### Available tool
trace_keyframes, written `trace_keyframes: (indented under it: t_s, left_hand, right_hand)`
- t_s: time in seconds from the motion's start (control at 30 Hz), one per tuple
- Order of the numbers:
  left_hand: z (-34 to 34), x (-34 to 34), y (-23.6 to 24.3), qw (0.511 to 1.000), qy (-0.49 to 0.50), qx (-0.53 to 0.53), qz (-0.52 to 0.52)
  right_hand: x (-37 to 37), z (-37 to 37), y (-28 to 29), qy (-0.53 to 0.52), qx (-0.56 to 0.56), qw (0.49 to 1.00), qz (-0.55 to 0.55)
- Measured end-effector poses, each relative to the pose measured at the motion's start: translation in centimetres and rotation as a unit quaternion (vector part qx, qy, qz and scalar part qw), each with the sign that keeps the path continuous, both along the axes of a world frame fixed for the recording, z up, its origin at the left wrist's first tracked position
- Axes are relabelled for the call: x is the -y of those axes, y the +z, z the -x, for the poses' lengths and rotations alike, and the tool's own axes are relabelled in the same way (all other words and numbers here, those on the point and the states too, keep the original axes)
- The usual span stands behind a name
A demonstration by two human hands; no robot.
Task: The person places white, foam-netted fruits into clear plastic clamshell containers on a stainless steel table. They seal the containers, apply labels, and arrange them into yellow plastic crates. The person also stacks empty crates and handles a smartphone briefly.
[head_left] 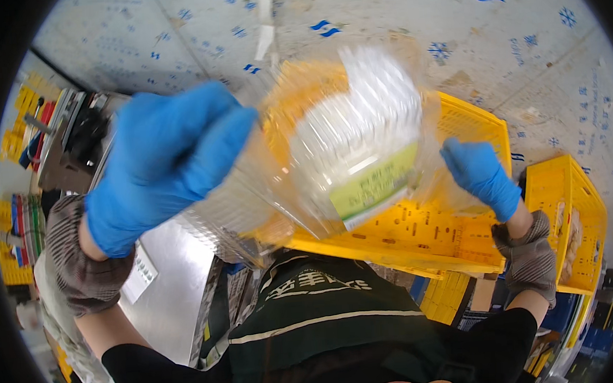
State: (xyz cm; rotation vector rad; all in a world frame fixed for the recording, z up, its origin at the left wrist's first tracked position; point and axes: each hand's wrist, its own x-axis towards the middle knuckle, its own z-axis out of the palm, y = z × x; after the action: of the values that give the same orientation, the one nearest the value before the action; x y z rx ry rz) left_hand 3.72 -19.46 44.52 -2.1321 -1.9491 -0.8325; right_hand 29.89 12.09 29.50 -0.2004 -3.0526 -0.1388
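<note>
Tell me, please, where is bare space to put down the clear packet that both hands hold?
The steel tabletop below the left hand is bare beside a white label. The yellow crate under the clear packet and right hand seems open inside. The far left, with a machine and coloured trays, is crowded.

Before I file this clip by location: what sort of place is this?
Probably a food-packing or warehouse floor: yellow plastic crates stand stacked, both blue-gloved hands, left hand and right hand, hold a clear labelled bag of white goods, beside a steel worktable.
</note>
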Motion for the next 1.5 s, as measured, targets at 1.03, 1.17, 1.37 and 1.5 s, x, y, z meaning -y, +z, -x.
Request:
trace_keyframes:
  t_s: [1.03, 1.17, 1.37, 1.5]
  left_hand:
    - [-2.2, -9.5, -27.8, 0.85, 0.317, 0.315, 0.279]
    - [-0.4, -9.4, -31.7, 0.918, 0.297, 0.157, 0.213]
    - [-5.8, -14.9, -28.2, 0.887, 0.338, -0.017, 0.314]
    - [-5.1, -15.2, -28.3, 0.916, 0.261, -0.085, 0.294]
  right_hand:
    - [4.1, 11.8, -21.0, -0.008, -0.101, 0.994, 0.037]
    - [6.4, 12.8, -24.0, -0.086, -0.198, 0.976, 0.038]
    - [9.3, 8.8, -23.2, -0.14, -0.173, 0.974, -0.048]
    - [10.6, 8.2, -22.1, -0.118, -0.104, 0.979, -0.131]
